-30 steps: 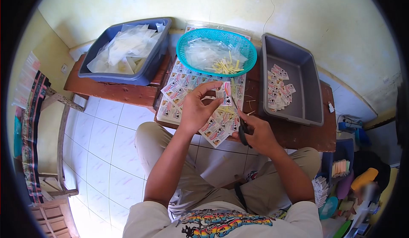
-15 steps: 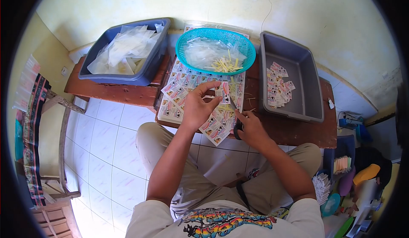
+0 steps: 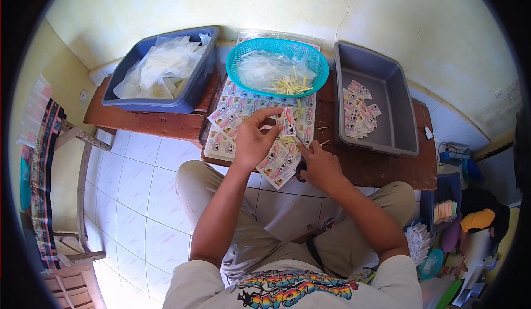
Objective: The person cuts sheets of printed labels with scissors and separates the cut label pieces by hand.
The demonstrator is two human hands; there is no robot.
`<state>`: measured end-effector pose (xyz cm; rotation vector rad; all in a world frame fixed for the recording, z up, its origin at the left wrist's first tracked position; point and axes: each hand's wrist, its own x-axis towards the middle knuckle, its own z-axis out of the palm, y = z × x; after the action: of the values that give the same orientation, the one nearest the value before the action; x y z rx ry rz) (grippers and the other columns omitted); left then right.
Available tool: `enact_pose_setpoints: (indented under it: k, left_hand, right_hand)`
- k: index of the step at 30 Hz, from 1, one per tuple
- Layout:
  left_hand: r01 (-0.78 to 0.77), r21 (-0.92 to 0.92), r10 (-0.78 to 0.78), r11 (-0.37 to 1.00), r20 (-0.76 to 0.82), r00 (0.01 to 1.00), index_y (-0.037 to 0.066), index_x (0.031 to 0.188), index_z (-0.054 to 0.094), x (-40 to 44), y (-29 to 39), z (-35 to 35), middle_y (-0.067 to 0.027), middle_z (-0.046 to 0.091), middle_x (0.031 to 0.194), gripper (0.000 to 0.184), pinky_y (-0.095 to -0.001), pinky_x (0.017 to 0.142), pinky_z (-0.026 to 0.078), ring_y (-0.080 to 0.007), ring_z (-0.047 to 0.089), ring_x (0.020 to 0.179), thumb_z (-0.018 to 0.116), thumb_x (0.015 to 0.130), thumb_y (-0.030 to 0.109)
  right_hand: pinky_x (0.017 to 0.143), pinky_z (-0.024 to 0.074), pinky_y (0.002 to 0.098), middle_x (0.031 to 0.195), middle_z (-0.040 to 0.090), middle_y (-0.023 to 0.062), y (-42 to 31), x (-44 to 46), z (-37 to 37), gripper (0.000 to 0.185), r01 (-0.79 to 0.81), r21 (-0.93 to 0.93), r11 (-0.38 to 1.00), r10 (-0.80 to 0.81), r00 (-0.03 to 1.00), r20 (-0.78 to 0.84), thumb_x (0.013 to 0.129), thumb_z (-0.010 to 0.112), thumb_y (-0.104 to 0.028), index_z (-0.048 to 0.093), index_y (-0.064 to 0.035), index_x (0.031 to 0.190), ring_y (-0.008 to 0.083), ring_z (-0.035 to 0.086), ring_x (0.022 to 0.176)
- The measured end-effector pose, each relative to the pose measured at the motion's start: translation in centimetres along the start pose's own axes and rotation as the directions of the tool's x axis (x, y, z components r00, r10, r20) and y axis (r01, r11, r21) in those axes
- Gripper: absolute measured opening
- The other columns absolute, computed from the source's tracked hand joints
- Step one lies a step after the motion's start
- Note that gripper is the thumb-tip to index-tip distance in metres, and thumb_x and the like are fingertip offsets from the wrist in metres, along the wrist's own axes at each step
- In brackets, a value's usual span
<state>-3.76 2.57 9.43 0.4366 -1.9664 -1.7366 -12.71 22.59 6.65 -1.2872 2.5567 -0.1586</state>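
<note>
My left hand (image 3: pixel 256 140) pinches a small printed label (image 3: pixel 287 122) upright between thumb and fingers. Closed round the black handles of a pair of scissors (image 3: pixel 301 171), my right hand (image 3: pixel 322 168) sits just to the right of it. The blades point up and left toward the label's lower right edge; whether they touch it I cannot tell. Under both hands lie printed label sheets (image 3: pixel 221 146), with several loose cut pieces (image 3: pixel 276 168) at the front edge. Thin yellowish trimmings lie on the sheets behind the label.
Behind the sheets stands a turquoise basket (image 3: pixel 233 71) with clear plastic and yellowish strips. A blue-grey tub (image 3: pixel 160 105) of translucent bags is at the left. On the right, a grey tub (image 3: pixel 394 101) holds cut labels (image 3: pixel 359 110). All rest on a brown wooden bench (image 3: pixel 412 168).
The right hand and scissors have shifted slightly left, closer to the label. My left hand still holds the label in nearly the same place, and the whole view has tilted slightly.
</note>
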Motion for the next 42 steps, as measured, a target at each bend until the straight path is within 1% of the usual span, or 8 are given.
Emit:
enact_pose_setpoints:
  k: [16,22,24,27,29,33,39,42]
  left_hand:
    - [-0.032,-0.039,0.032,0.999,-0.002,0.999,0.000,0.125,0.071,-0.2,0.6,0.4,-0.0127,0.076,0.112,0.035,-0.0316,0.083,0.062,-0.0158,0.073,0.096,0.074,0.090,-0.004]
    - [-0.009,0.031,0.006,0.999,0.081,0.997,-0.002,0.127,0.069,-0.3,1.8,0.4,-0.0107,0.075,0.116,0.035,-0.0293,0.087,0.060,-0.0129,0.071,0.100,0.072,0.092,-0.006]
    - [-0.016,0.034,0.012,0.999,0.101,0.995,-0.002,0.126,0.069,-0.4,1.9,0.3,-0.0107,0.075,0.116,0.034,-0.0293,0.086,0.060,-0.0128,0.072,0.099,0.071,0.093,-0.006]
    - [-0.021,0.069,0.008,0.997,0.186,0.983,-0.001,0.125,0.070,-0.8,1.9,0.2,-0.0109,0.075,0.117,0.033,-0.0292,0.083,0.060,-0.0127,0.072,0.098,0.069,0.093,-0.007]
    - [0.036,0.061,-0.047,0.997,0.190,0.981,0.001,0.122,0.074,-1.0,2.1,0.0,-0.0113,0.077,0.107,0.032,-0.0296,0.077,0.060,-0.0156,0.075,0.090,0.069,0.091,-0.005]
    - [0.060,0.130,-0.091,0.990,0.247,0.965,0.001,0.124,0.073,-1.1,2.3,-0.6,-0.0109,0.075,0.116,0.033,-0.0282,0.079,0.058,-0.0119,0.072,0.094,0.066,0.093,-0.008]
    - [-0.020,0.131,-0.021,0.991,0.305,0.952,0.002,0.122,0.075,-0.9,1.7,-1.0,-0.0060,0.076,0.117,0.031,-0.0277,0.082,0.056,-0.0108,0.070,0.091,0.066,0.093,-0.006]
    - [-0.027,0.139,-0.018,0.990,0.314,0.949,0.003,0.123,0.074,-0.8,1.7,-1.1,-0.0058,0.075,0.118,0.033,-0.0286,0.083,0.056,-0.0116,0.070,0.096,0.065,0.093,-0.006]
  right_hand:
    - [0.090,0.0589,0.0490,0.127,0.058,0.0162,-0.4,-1.1,-1.8,0.075,0.037,0.028,0.999,-0.037,0.999,-0.026,0.084,0.080,-0.026,0.052,-0.0089,0.151,0.0374,0.069,0.109]
    - [0.085,0.0588,0.0455,0.110,0.066,0.0189,0.4,-0.4,-4.5,0.052,0.144,0.347,0.927,-0.034,0.952,-0.303,0.090,0.075,-0.020,0.062,-0.0025,0.137,0.0358,0.072,0.094]
    - [0.082,0.0584,0.0440,0.104,0.068,0.0203,0.3,-0.2,-6.0,0.040,0.300,0.528,0.795,-0.069,0.909,-0.412,0.093,0.072,-0.014,0.066,0.0002,0.130,0.0357,0.073,0.091]
    - [0.076,0.0591,0.0367,0.108,0.071,0.0185,-0.1,0.0,-6.9,0.039,0.354,0.473,0.807,-0.074,0.855,-0.514,0.095,0.071,-0.007,0.065,0.0010,0.133,0.0274,0.075,0.085]
    - [0.077,0.0599,0.0365,0.109,0.071,0.0193,-0.1,0.5,-6.5,0.039,0.383,0.497,0.779,-0.082,0.848,-0.524,0.095,0.072,-0.008,0.066,0.0014,0.132,0.0278,0.075,0.088]
    - [0.080,0.0592,0.0419,0.104,0.075,0.0234,-0.3,1.5,-5.5,0.033,0.427,0.522,0.738,-0.098,0.834,-0.543,0.091,0.072,-0.008,0.070,0.0037,0.122,0.0344,0.076,0.090]
    - [0.079,0.0617,0.0342,0.099,0.078,0.0210,-1.1,1.7,-6.3,0.030,0.333,0.617,0.713,-0.060,0.906,-0.419,0.093,0.070,-0.002,0.073,0.0026,0.122,0.0256,0.079,0.089]
    - [0.077,0.0623,0.0371,0.095,0.078,0.0215,-0.9,2.0,-5.9,0.027,0.307,0.675,0.671,-0.003,0.911,-0.412,0.091,0.073,-0.006,0.075,0.0015,0.116,0.0297,0.080,0.086]
